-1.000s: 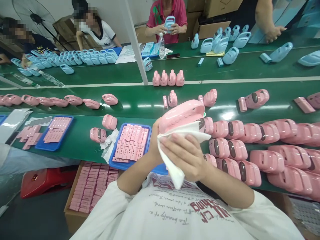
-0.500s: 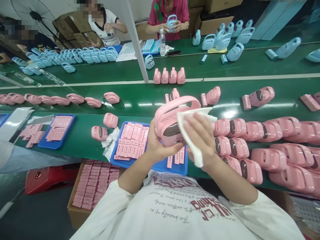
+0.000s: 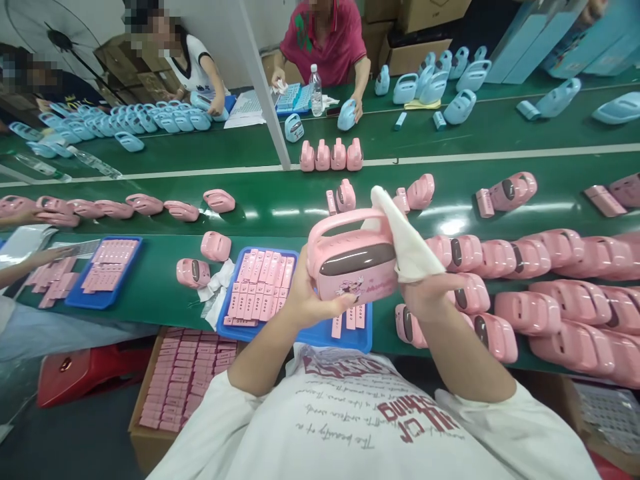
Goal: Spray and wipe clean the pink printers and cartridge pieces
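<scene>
A glossy pink plastic case point(image 3: 356, 267) with a carry handle, a dark oval window and a printed cartoon is raised over the bench, its front turned to me. My left hand point(image 3: 313, 293) grips it from the left, thumb along the lower front edge. On its right side my right hand point(image 3: 425, 293) holds a white cloth point(image 3: 413, 243) against the case; most of those fingers are hidden behind the cloth. Below the case lies a blue tray point(image 3: 305, 337) with rows of small pink rectangular pieces point(image 3: 263, 267).
Many pink cases point(image 3: 530, 313) crowd the bench at right. A green belt point(image 3: 270, 223) carries more. Crumpled tissue point(image 3: 217, 283) lies left of the tray. A carton point(image 3: 143, 420) of pink pieces stands below. Across the belt, people handle blue cases point(image 3: 165, 117); another person's arm point(image 3: 25, 267) reaches in left.
The case has turned so its printed front faces me. My right hand and the cloth have moved from across the front to the right end.
</scene>
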Demonstrator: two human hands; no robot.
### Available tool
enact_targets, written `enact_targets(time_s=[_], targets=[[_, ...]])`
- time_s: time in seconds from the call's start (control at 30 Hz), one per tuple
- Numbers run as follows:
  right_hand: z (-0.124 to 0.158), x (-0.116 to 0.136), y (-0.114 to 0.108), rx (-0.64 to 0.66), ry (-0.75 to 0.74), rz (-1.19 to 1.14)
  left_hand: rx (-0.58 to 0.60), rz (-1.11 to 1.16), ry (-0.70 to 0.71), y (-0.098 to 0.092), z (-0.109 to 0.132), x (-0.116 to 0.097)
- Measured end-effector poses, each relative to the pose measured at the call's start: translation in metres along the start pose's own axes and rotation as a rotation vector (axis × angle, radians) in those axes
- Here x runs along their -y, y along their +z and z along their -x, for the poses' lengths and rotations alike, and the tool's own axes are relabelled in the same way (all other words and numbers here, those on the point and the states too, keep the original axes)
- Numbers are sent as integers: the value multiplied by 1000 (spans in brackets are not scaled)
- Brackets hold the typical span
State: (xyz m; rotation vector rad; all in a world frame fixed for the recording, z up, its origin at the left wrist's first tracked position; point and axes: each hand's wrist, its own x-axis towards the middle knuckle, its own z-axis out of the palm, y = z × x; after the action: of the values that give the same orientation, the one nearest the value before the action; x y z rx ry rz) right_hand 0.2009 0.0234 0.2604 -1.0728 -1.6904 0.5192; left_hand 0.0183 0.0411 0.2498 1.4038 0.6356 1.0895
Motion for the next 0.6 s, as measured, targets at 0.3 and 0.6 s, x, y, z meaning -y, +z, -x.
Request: enact_targets(time_s=[0.3, 0.6], targets=[[-5, -8, -19, 248, 227, -199, 165, -91, -1, -21, 4, 0], [-42, 16, -17, 569, 199, 493, 363, -43, -274, -18, -4, 5]])
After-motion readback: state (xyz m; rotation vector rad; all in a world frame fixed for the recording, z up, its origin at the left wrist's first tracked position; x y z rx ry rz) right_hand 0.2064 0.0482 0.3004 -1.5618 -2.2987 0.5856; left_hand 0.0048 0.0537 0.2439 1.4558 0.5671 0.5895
